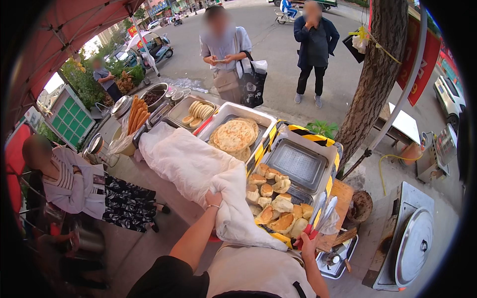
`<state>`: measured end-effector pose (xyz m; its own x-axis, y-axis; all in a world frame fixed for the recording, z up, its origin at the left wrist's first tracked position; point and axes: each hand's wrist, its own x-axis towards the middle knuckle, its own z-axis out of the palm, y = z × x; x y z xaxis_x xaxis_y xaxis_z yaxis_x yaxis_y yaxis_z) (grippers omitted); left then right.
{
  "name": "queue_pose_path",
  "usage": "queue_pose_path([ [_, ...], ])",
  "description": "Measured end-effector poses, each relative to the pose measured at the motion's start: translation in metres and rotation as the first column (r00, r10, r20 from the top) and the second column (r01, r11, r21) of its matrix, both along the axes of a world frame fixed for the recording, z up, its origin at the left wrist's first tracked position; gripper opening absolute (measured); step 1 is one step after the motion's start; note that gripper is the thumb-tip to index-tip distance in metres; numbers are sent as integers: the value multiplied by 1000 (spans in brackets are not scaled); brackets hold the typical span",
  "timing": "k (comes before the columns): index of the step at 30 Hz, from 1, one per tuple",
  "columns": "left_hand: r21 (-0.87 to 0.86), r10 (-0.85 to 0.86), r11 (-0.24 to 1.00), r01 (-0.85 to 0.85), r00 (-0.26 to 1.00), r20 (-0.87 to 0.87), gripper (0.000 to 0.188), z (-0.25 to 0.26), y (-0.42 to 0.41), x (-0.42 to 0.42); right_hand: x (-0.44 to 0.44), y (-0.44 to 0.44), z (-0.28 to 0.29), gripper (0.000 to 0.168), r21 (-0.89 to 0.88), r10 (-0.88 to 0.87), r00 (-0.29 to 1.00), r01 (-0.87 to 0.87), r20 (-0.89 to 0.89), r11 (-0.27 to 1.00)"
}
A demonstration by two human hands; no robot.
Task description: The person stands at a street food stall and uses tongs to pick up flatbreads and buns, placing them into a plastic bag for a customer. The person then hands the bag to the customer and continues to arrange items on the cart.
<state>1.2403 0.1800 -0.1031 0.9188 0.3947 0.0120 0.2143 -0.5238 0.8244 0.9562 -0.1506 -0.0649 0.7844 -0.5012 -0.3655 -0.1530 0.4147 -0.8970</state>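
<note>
My left hand grips the edge of a large white cloth spread over part of the stall table. With my right hand I hold metal tongs with red handles, at the near right corner of a foam box edged in yellow and black tape. Browned filled buns are heaped in the near part of that box, beside a perforated metal tray. Round flatbreads lie stacked in the white box to its left. Further left, small round breads sit in a metal tray.
Fried dough sticks stand upright at the table's far left. A wooden board adjoins the taped box, near a tree trunk. At right is a stove with a lidded pan. Two people stand across the table; another is at left.
</note>
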Motion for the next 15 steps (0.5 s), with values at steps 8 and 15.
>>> queue_pose_path([
  [8,41,-6,999,7,999,-43,33,0,3,0,-1,2,7,11,3,-25,1000,25,-11,1000],
  [15,61,-17,998,15,1000,23,30,-20,5,6,-3,2,7,13,-5,-38,999,38,-6,999],
])
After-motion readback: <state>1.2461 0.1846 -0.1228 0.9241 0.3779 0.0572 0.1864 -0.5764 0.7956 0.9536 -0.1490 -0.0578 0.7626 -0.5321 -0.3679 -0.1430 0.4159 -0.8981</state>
